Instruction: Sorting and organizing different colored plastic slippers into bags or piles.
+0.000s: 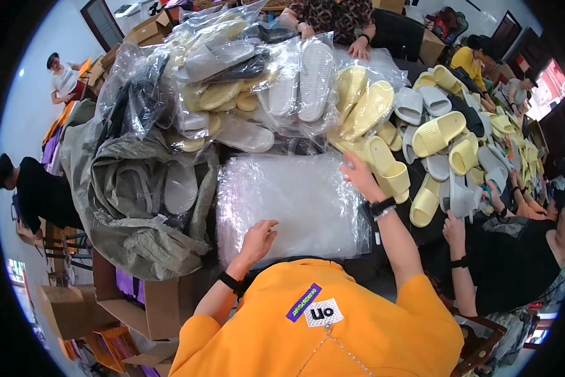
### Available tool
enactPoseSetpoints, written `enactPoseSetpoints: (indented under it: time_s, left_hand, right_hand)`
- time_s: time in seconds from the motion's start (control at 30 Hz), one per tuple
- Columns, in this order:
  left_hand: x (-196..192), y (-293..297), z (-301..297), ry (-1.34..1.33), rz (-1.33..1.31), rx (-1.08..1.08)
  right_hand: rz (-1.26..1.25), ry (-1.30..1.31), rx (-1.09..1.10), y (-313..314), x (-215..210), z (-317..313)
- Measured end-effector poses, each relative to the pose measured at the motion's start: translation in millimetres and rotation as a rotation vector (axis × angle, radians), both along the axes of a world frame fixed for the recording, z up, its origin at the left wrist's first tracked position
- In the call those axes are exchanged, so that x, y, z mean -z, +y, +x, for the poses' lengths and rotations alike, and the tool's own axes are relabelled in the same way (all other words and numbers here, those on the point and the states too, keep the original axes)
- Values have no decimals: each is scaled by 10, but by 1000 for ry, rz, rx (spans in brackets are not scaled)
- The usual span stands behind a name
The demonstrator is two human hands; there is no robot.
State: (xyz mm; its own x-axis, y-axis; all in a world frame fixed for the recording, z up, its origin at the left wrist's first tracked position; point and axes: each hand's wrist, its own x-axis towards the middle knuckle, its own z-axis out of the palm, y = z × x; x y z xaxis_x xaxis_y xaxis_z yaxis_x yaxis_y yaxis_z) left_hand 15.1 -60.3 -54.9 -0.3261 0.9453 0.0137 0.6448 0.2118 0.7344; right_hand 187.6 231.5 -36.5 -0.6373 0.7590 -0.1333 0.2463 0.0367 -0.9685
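A stack of clear plastic bags point(288, 201) lies flat in front of me. My left hand point(258, 242) hovers at or rests on its near left part, fingers loosely bent and apart, with nothing visible in them. At the stack's right edge is my right hand point(360, 176), fingers stretched forward and holding nothing that I can see. Just right of that hand lies a yellow slipper point(389, 168), the nearest of a heap; whether the fingers touch it I cannot tell. Beyond the stack, bagged slippers point(315, 81) in yellow, grey and black are piled up.
A greenish woven sack point(150, 248) holding grey slippers stands left of the bags. Loose slippers point(439, 133) cover the table's right side. A cardboard box point(160, 308) sits low at left. Co-workers surround the table; one person's hand point(453, 231) is close on my right.
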Motion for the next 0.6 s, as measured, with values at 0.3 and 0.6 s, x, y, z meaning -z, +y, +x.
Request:
enactPoseSetpoints:
  time_s: [0.3,0.6]
  left_hand:
    - [61,-319,-21,-41,-88,-32]
    - [84,-279,-172,-149,-4,-190]
  right_hand:
    - [-144,50,273,848,-230,-1146]
    - [472,38,155,848,-897,-1393]
